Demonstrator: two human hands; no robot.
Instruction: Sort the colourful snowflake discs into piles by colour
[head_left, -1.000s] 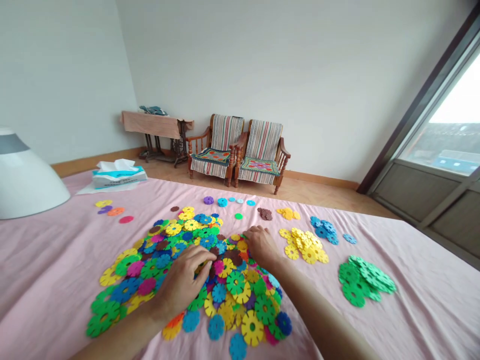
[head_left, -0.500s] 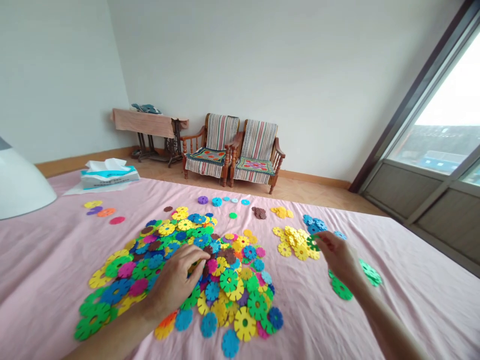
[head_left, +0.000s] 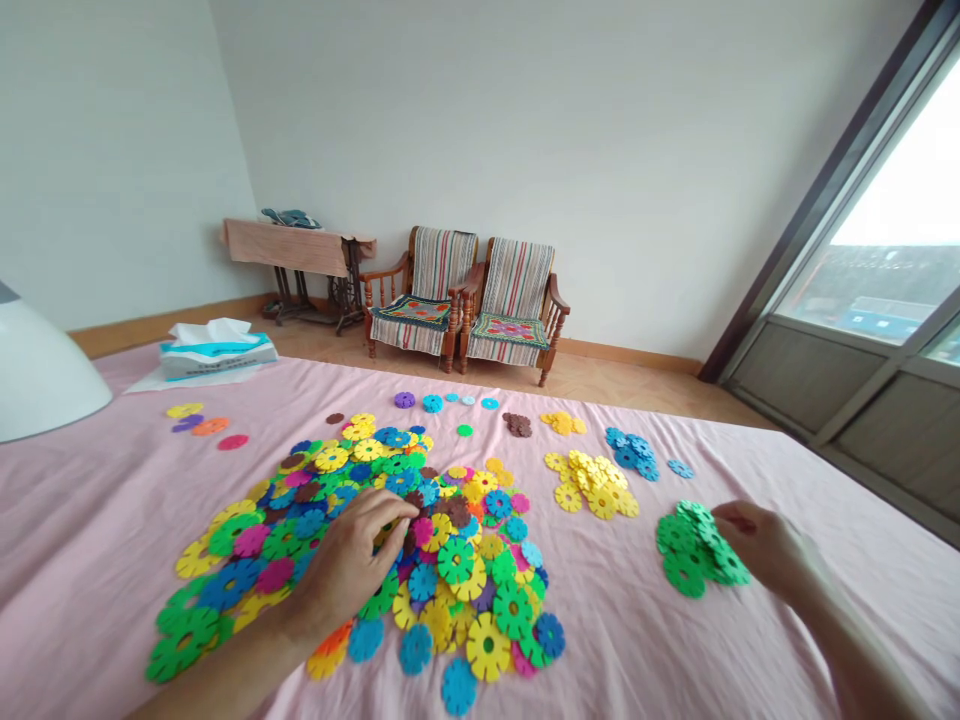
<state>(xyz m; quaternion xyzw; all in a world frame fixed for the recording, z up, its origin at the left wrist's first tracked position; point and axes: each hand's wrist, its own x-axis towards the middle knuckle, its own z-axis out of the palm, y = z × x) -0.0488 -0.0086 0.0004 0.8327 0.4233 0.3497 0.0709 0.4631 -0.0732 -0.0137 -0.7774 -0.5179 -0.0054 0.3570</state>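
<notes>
My left hand point(head_left: 360, 545) rests over a large mixed heap of flower-shaped plastic discs point(head_left: 455, 560), in green, yellow, blue, pink and brown. Its thumb and fingers are bent together beside some brown discs point(head_left: 454, 513); whatever lies between the fingertips is hidden. On the right, my right hand point(head_left: 772, 550) is at the edge of a pile of green discs point(head_left: 686, 545). Its fingers are curled in, the tips against or just beside the pile, and I cannot make out any disc in them.
Sorted piles of yellow point(head_left: 592, 485), blue point(head_left: 631, 452), orange-yellow point(head_left: 564, 423) and brown discs point(head_left: 517, 425) lie across the pink cloth point(head_left: 615, 640). Single discs lie along the far side. A tissue box point(head_left: 217, 355) and a white rounded object point(head_left: 45, 375) stand at left.
My right hand has moved right and slightly down, from beside the yellow pile to the green pile. The green disc it held is no longer distinguishable. My left hand stays put.
</notes>
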